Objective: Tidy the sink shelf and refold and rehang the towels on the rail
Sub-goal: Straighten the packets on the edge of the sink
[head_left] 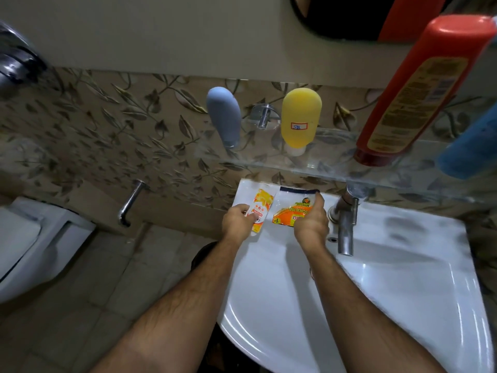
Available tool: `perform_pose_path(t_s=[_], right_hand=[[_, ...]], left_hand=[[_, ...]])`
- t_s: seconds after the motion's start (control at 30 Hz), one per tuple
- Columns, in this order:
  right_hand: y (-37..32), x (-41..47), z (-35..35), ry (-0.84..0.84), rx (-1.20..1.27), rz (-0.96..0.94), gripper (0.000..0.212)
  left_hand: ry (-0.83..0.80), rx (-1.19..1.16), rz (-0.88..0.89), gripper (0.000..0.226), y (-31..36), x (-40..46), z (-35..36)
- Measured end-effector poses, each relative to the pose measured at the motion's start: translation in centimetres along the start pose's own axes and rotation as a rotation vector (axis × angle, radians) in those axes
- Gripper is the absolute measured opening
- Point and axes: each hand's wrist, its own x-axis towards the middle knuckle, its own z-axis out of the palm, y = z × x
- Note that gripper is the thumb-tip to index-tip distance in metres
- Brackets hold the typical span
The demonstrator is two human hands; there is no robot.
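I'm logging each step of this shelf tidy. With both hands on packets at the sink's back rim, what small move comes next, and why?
Probably lift both: the left hand pinches the white-and-orange sachet, the right hand grips the scrub pad packet, both on the sink rim.

The wall (134,36) is plain and pale up high. Lower down it has brown tiles (107,130) with leaf shapes. A bent metal pipe (130,203) sticks out of them. The floor (94,278) has dull grey tiles. A white toilet (32,243) stands on the left. The light is dim.
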Motion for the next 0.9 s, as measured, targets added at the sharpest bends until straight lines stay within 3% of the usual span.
perform_pose_path(t_s=[0.2,0.33,0.67,0.9], right_hand=[[-0.9,-3.4,0.8,-0.024,0.431,0.131,0.082],[-3.5,-7.1,2.7,-0.062,0.627,0.113,0.036],[-10.5,-17.4,12.7,-0.134,0.693,0.095,0.017],[-10.9,-18.5,20.2,-0.202,0.594,0.108,0.009]], left_hand=[[-0.097,-0.423,-0.092,0.015,-0.9,-1.1,-3.4],[-0.188,-0.557,-0.094,0.012,-3.5,-0.9,-8.0],[-0.169,-0.612,-0.091,0.015,-13.0,2.6,-20.6],[-0.088,-0.603,-0.154,0.020,-18.1,5.8,-23.6]])
